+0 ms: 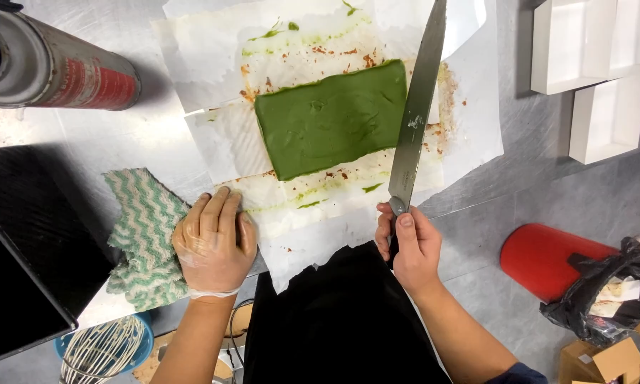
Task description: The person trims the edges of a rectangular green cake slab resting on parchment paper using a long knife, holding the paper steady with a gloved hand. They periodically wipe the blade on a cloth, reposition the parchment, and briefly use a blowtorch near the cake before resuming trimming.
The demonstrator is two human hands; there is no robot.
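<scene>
The right hand [409, 245] is closed around the handle of a long knife [416, 107], thumb on top; the handle is almost wholly hidden in the fist, and the blade tip is cut off by the top edge. The blade lies along the right edge of a green slab [331, 121], touching or just over it; which, I cannot tell. Smears cling to the blade.

The left hand [213, 245], in a thin clear glove, lies flat with fingers together, holding nothing, pressing on the near left corner of the paper [213, 71] and on one cloth [146, 235] with green zigzag stripes, bunched at the table edge.

The one slab, a flat rectangle, sits in the middle of the crumpled white paper, with green streaks and brown crumbs around it. How many sheets overlap is hard to make out.

At top left lies one metal canister [57, 71] with a red label band, its end cut off by the frame. A dark tray [21, 249] fills the left side, partly out of view. Below it, one whisk [99, 352] rests in a blue bowl [141, 348], both cropped.

At top right stand three white boxes [590, 43], all cut by the edge. On the floor to the right are one red cylinder [547, 259], half hidden by one black bag [604, 291], and a cardboard box [611, 363].
</scene>
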